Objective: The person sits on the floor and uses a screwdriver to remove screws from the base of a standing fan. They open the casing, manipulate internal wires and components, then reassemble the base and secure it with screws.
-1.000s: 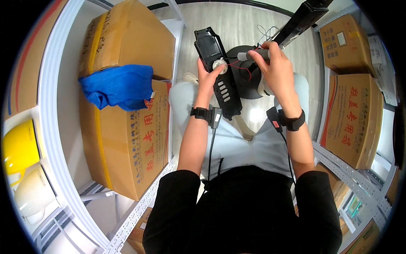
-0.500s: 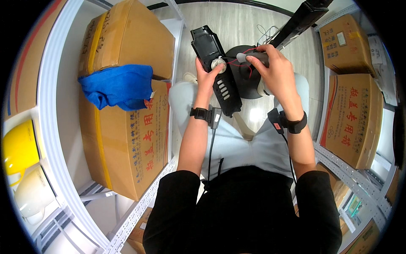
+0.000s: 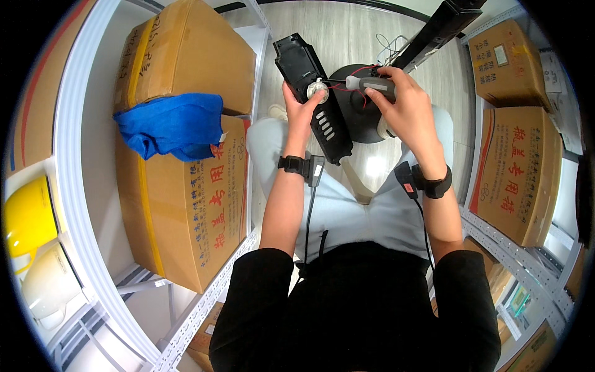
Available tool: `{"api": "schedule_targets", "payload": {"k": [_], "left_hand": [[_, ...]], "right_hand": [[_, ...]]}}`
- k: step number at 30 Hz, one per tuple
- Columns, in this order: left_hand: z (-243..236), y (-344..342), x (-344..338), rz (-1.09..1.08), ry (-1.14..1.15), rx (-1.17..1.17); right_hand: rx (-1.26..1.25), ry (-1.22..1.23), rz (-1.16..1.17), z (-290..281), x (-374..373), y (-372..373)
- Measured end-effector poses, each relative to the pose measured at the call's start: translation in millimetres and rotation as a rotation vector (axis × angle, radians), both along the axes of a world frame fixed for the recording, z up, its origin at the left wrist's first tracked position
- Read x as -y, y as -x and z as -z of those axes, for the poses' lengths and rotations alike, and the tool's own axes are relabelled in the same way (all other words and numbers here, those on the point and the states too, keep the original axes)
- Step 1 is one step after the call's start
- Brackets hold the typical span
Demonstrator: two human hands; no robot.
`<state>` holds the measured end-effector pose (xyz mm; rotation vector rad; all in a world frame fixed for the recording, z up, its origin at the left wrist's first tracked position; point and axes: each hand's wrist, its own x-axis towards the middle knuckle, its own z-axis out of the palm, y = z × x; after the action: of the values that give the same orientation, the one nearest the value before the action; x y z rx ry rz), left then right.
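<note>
My left hand [image 3: 302,110] grips a long black device [image 3: 313,94] with a row of slots, held slanted above my lap. A small round white part [image 3: 318,91] with red wires sits on its face. My right hand [image 3: 406,109] is closed around a grey pen-shaped power screwdriver [image 3: 372,84], whose tip points left at the white part. Both wrists carry black bands with cables running down my forearms.
White metal shelving stands on both sides. On the left are cardboard boxes [image 3: 180,186] with a blue cloth [image 3: 170,124] on one, plus a yellow helmet [image 3: 25,223]. More boxes [image 3: 520,167] fill the right shelves. A black round stand base [image 3: 365,124] and a black pole [image 3: 440,28] are on the floor ahead.
The black device has tilted slightly and the screwdriver tip has come closer to the white round part. Both hands keep their hold.
</note>
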<state>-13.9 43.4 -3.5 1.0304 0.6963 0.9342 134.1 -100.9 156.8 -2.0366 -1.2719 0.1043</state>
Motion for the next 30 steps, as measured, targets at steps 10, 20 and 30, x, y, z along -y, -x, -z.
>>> {"api": "schedule_targets", "payload": {"k": [10,20,30], "left_hand": [[-2.0,-1.9,-0.4,0.009,0.050,0.011],[4.4,2.8,-7.8,-0.071,0.290,0.202],[3.4,12.8,-13.2,-0.125,0.468,0.319]], "right_hand": [[-0.125,-0.149,0.028,-9.4,2.1,12.0],[-0.323,-0.328,0.140,-22.1,15.4,12.9],[-0.894,-0.752,0.211,28.4,33.1,-30.2]]}}
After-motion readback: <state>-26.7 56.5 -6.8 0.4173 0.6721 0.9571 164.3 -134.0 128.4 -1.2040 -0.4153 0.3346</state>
